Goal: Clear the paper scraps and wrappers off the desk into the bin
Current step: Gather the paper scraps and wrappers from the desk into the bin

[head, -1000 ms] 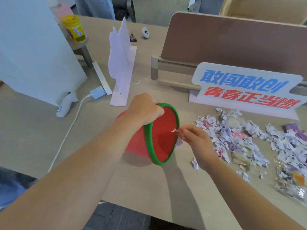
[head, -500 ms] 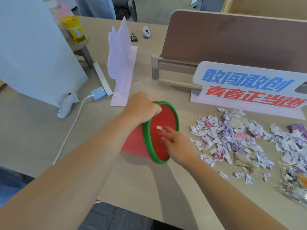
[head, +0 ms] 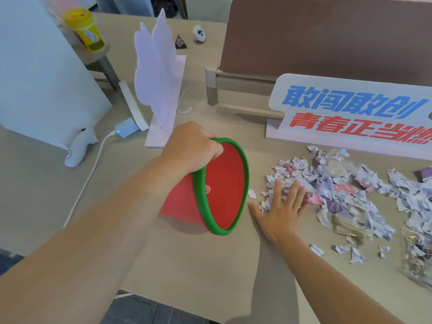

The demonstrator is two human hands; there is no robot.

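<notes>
Green rim of the red bin (head: 219, 183) sits clamped in our left hand (head: 191, 146), fingers curled over its 11 o'clock edge, mouth tipped toward 3 o'clock. Our right hand (head: 282, 206) lies flat, fingers spread, on the near edge of the paper scraps (head: 339, 188). Bare table (head: 210, 272) stretches toward 6 o'clock.

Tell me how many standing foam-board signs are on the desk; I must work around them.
2: the blank white cutout sign behind the red bin, and the lettered sign behind the scraps, partly cropped.
</notes>
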